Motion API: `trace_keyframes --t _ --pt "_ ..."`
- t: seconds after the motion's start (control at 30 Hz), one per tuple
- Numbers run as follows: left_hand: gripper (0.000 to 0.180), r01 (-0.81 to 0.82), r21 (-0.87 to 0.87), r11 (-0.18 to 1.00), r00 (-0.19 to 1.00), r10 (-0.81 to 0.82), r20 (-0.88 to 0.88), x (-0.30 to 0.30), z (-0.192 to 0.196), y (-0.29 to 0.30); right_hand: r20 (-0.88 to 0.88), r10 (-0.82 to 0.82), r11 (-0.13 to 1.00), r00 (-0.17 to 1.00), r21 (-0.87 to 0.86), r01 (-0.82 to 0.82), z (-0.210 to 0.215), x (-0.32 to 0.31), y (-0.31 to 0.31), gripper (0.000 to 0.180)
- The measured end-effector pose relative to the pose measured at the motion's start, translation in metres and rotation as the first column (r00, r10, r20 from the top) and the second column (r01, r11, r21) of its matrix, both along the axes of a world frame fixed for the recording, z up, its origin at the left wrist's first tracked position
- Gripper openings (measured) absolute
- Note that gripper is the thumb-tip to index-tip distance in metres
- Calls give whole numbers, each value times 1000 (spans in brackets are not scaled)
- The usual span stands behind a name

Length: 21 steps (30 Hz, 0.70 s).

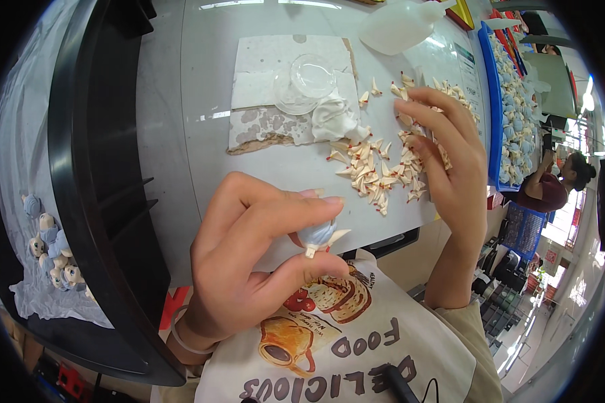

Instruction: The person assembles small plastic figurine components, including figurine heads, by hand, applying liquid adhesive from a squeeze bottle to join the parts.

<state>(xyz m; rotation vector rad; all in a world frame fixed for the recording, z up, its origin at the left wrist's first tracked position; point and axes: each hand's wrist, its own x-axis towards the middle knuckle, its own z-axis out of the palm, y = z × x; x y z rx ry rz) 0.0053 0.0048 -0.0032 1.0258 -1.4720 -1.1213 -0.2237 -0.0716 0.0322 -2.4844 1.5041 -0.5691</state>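
Note:
Between the thumb and fingers of my left hand (232,248) is a small blue and cream figurine piece (318,234), held up in front of my apron. A pointed cream bit sticks out from its side and a short cream stub from its bottom. My right hand (458,158) is over a scattered heap of small cream pointed pieces (366,173) with reddish tips. Its thumb and fingers are apart, and nothing shows between them. Part of the heap is hidden beneath that hand.
Behind the heap lies a worn white board (262,87) with a clear round dish (311,76) and a crumpled white wad (339,119). A translucent bottle (400,28) lies farther back. Blue crate (495,134) at right holds many pieces; black tray (81,201) at left holds finished-looking figurines (55,252).

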Motion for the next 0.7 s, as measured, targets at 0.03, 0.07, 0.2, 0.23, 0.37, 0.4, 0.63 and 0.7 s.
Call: trace_keyframes --t 0.03,0.07,0.2,0.23,0.37,0.4,0.63,0.7 --pt "52 5 0 1000 1000 -5 -2 0 0 0 -1 1 1000 1000 -1 -1 -3 -1 1 28" --pt "52 2 10 1000 1000 -2 4 0 1 1 2 6 1000 1000 -3 -6 -4 0 1 26" --pt "52 6 10 1000 1000 -6 9 1 0 1 40 11 1000 999 1 -11 -4 1 -1 21" --pt "52 5 10 1000 1000 -5 11 1 1 1 31 7 1000 999 11 -7 -4 2 -1 20" --pt "51 9 19 1000 1000 -9 1 -1 0 0 35 34 999 999 9 -34 -6 1 -2 18" --pt "51 8 20 1000 1000 -8 2 0 1 0 38 37 999 999 10 -37 -4 2 -2 18" --pt "50 20 11 1000 999 -20 -28 0 0 -2 445 -141 987 884 134 90 1 0 9 10" --pt "49 37 -30 999 998 -38 -42 1 -1 -4 513 -195 970 836 229 86 3 0 10 10"
